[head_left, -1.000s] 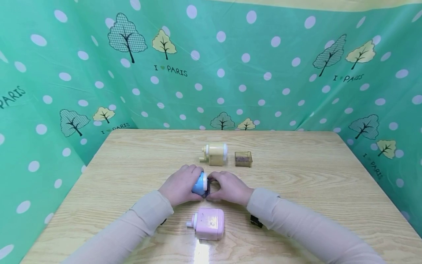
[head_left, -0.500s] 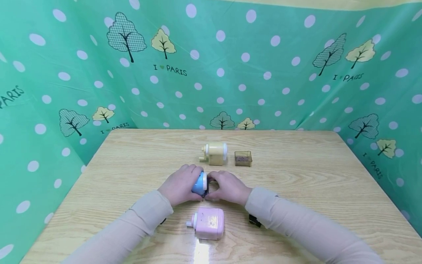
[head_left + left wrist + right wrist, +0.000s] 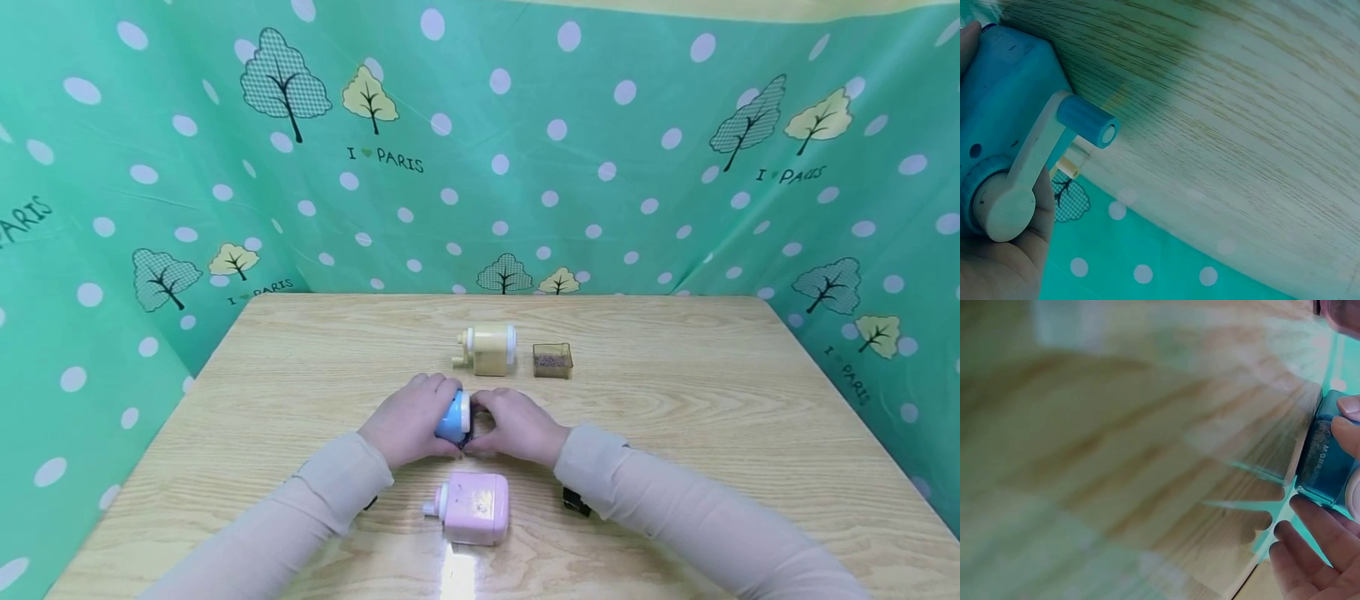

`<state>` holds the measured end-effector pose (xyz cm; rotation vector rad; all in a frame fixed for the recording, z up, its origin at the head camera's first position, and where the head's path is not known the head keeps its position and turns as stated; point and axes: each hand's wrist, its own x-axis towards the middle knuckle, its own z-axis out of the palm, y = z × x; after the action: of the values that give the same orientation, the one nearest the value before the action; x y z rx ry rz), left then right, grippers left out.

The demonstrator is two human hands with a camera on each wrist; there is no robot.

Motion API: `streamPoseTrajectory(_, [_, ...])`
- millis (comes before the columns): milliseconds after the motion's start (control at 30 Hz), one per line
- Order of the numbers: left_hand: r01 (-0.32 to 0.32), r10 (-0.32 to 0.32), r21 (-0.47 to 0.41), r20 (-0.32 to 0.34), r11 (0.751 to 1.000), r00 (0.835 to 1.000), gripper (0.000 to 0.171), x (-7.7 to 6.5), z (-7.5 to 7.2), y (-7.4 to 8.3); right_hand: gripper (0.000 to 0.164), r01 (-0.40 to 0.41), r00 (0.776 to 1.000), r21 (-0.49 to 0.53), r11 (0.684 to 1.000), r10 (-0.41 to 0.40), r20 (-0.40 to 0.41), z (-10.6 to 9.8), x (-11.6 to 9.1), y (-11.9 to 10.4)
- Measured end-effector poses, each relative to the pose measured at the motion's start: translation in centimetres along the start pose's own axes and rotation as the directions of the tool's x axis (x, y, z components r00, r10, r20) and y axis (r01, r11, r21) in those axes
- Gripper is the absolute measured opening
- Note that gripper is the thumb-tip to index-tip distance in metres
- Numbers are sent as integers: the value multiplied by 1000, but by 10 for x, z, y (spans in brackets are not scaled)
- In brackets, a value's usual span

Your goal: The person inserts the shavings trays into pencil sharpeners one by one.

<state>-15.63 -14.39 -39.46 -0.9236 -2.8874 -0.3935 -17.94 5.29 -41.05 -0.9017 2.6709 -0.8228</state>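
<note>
A blue crank pencil sharpener lies on its side at mid-table, gripped by my left hand. Its white crank arm and blue knob show in the left wrist view. My right hand faces the sharpener's underside, thumb and forefinger curved to pinch the shavings drawer there. Dark shavings are visible through the drawer's clear wall. How far the drawer sits inside is partly hidden by fingers. In front of both hands lies a pink pencil sharpener.
Behind the hands stands a yellow pencil sharpener. Right of it is a small amber drawer containing shavings. The wooden table is bordered by a green dotted curtain.
My right hand has shifted slightly left, toward the blue sharpener, and less of the drawer shows between the hands. My left hand stays in place.
</note>
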Motion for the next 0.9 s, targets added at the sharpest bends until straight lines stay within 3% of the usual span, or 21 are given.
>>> streamPoseTrajectory(900, [-11,11,8,-3,1000,1000,72,0,1,0,55,0,1000,1,1000,0,-1,4,4,-2])
